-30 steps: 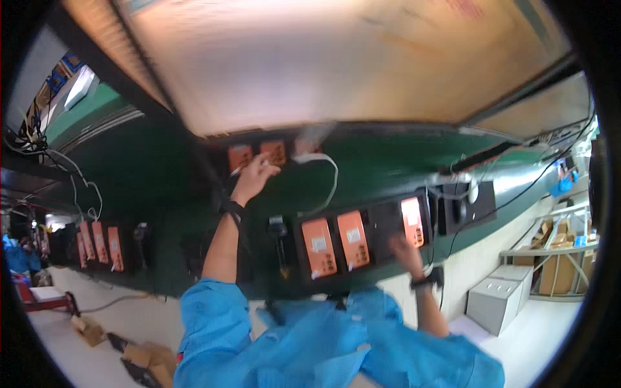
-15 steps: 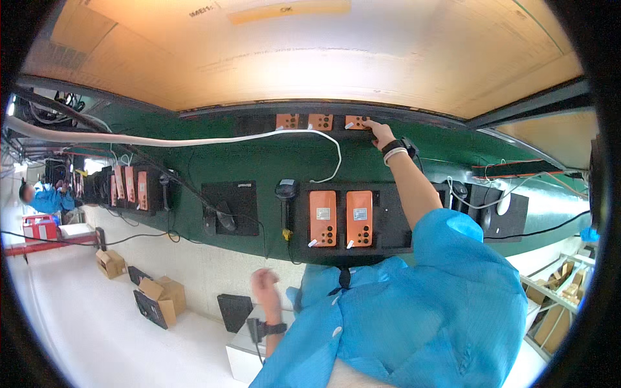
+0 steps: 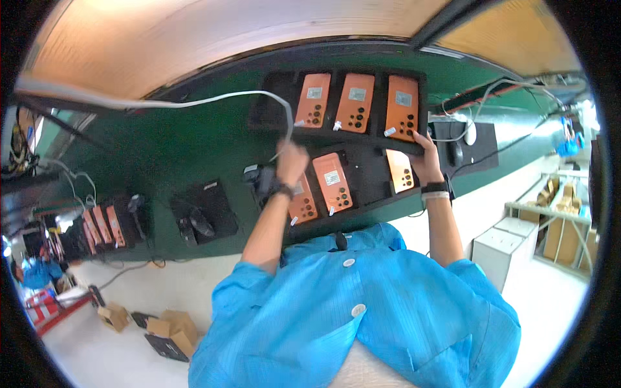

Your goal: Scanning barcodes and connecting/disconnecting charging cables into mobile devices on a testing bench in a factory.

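Drawn nearer since a moment ago, the black rectangular tray point(image 3: 380, 103) has its near right corner gripped by the right hand point(image 3: 427, 160); whether the blurred left hand point(image 3: 294, 163) grips, I can't tell. Beyond both hands, three flat orange phones point(image 3: 355, 111) already lie in it; not yet let go, it overlaps another black tray point(image 3: 369, 173) between the hands.

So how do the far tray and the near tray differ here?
The far tray is bare at its left end; the near tray has its gap between its middle phone and right phone.
The right hand holds the far tray's near right corner; the blurred left hand hides part of the near tray's left phone.
Both are black and carry three orange phones, cameras up.
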A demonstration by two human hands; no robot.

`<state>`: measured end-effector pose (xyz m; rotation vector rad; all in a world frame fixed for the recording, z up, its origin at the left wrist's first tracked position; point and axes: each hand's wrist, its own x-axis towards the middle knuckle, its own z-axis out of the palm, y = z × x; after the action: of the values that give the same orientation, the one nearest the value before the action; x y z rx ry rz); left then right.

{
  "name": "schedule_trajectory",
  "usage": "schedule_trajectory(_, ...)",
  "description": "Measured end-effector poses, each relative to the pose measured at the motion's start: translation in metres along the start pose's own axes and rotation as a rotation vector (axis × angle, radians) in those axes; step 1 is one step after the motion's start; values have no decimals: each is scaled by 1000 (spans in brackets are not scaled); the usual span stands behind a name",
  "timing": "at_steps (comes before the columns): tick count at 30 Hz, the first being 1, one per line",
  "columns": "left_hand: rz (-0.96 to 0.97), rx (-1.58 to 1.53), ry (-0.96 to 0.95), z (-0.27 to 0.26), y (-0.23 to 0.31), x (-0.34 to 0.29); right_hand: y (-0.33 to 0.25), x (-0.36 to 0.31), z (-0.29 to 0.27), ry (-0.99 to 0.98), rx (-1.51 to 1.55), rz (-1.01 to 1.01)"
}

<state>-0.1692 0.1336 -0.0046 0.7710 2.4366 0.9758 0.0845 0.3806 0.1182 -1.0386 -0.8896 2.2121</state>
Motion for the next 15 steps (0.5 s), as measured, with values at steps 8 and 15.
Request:
schedule_trajectory(8,-431,-1743,-33,-132,-47,-25,-2,-80,-84,69,3,33)
schedule_trajectory(15,-221,-605,20,-126,-7,-164,4,-68,-139,-155,-404,315)
